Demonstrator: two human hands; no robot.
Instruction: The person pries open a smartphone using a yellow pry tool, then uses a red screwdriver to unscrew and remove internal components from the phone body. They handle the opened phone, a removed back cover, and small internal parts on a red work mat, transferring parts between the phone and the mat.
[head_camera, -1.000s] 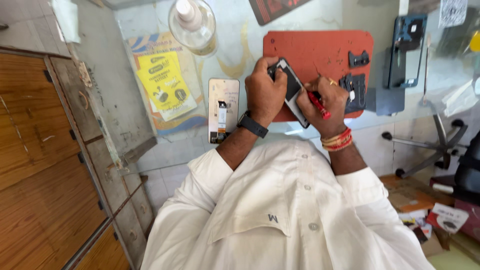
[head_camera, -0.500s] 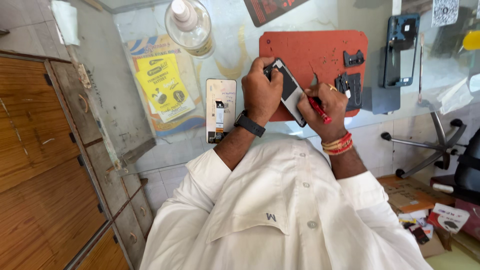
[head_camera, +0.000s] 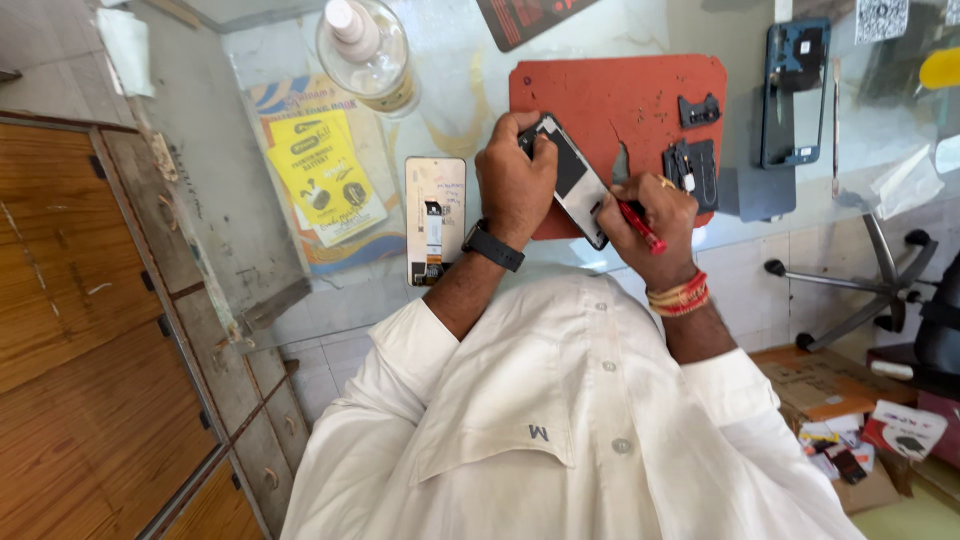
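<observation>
Now my left hand (head_camera: 515, 175) grips the phone (head_camera: 572, 180); right hand (head_camera: 655, 215) pinches a red tool (head_camera: 640, 226) at its edge; I judge prying underway; next needs gentle leverage.

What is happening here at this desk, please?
A person in a white shirt works at a glass-topped desk. The left hand grips a dark phone above a red work mat. The right hand holds a red-handled tool against the phone's lower edge. Small dark phone parts lie on the mat. A detached screen panel lies to the left, a clear bottle stands further up, and a phone frame lies to the right.
</observation>
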